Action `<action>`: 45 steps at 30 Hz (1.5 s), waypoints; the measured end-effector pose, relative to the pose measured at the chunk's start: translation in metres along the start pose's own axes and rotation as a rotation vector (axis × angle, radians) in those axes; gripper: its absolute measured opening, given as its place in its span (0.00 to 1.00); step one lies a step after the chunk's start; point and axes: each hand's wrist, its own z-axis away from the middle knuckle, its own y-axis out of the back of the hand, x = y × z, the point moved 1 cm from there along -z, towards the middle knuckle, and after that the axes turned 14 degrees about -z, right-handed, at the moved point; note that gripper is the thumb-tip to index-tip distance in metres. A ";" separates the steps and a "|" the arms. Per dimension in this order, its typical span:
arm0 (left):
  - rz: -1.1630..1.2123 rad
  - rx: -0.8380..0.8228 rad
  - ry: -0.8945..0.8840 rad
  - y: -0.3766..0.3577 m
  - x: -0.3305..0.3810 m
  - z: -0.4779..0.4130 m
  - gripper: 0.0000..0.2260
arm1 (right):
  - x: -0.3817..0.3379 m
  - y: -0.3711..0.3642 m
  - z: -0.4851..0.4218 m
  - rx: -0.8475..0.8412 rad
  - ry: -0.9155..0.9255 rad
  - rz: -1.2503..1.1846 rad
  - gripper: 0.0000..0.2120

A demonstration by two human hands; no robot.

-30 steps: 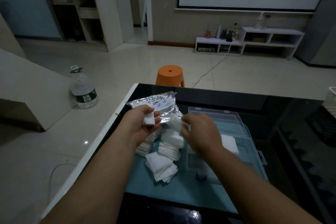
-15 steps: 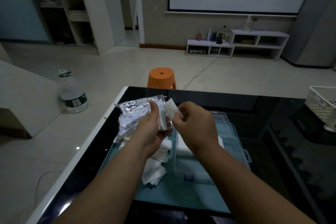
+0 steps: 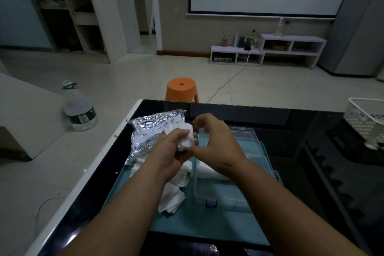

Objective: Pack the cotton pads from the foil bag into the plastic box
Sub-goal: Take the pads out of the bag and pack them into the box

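My left hand (image 3: 172, 149) holds a small bunch of white cotton pads (image 3: 185, 138) above the table. My right hand (image 3: 216, 141) pinches the same bunch from the right with curled fingers. The crumpled foil bag (image 3: 149, 131) lies behind my left hand. A loose pile of cotton pads (image 3: 172, 193) lies on the teal mat under my left forearm. The clear plastic box (image 3: 226, 189) stands open to the right of the pile, with a few white pads inside, partly hidden by my right wrist.
The teal mat (image 3: 218, 226) lies on a black glossy table (image 3: 311, 172) with a white left edge. A white basket (image 3: 365, 120) stands at the far right. On the floor are an orange stool (image 3: 181, 88) and a large water bottle (image 3: 80, 108).
Both hands stayed above the mat while the view shifted. The pads I hold came together into one bunch gripped by both hands.
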 end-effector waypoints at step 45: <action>0.051 -0.253 0.101 -0.006 -0.001 0.007 0.23 | 0.005 0.015 -0.003 -0.151 -0.061 -0.108 0.22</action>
